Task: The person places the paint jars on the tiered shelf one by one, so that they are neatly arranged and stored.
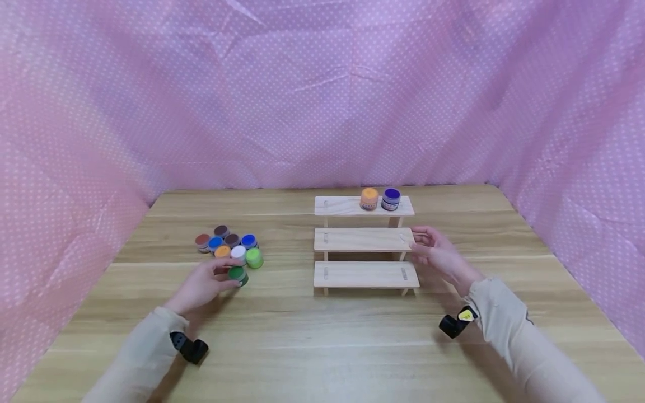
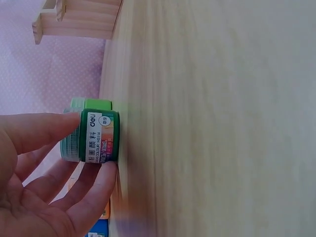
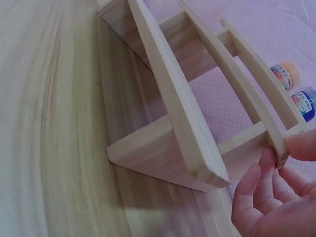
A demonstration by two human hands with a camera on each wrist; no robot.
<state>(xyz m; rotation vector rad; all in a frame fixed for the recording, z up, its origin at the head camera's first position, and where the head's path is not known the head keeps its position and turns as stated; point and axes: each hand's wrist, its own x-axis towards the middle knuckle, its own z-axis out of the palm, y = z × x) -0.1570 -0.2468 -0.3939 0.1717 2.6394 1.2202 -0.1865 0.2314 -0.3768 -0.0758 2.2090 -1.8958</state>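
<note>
Pink cloth (image 1: pixel 322 101) with pale dots is hung in folds behind and along both sides of the wood-grain tabletop (image 1: pixel 282 347). Well to the right of the clustered jars, a 3-tier wooden stand (image 1: pixel 360 274) is set on it. On the top tier (image 1: pixel 337 205), toward its right end, 1 orange-yellow paint jar (image 1: pixel 369 199) and 1 dark blue paint jar (image 1: pixel 390 200) are placed side by side.

At the left, 8 more paint jars are grouped, the light green jar (image 1: pixel 254 258) and white jar (image 1: pixel 239 254) being nearest the dark green paint jar (image 1: pixel 238 276) on its far side. That dark green jar is pinched by the left grip (image 1: pixel 204 284), a "deli" label being shown on its side; whether its base is touching the tabletop cannot be told. The right end of the middle tier (image 1: pixel 360 239) is pinched by the right grip (image 1: pixel 440 254). Both forearms are covered by beige sleeves (image 1: pixel 509 308), with black devices (image 1: pixel 191 348) worn at the wrists.
</note>
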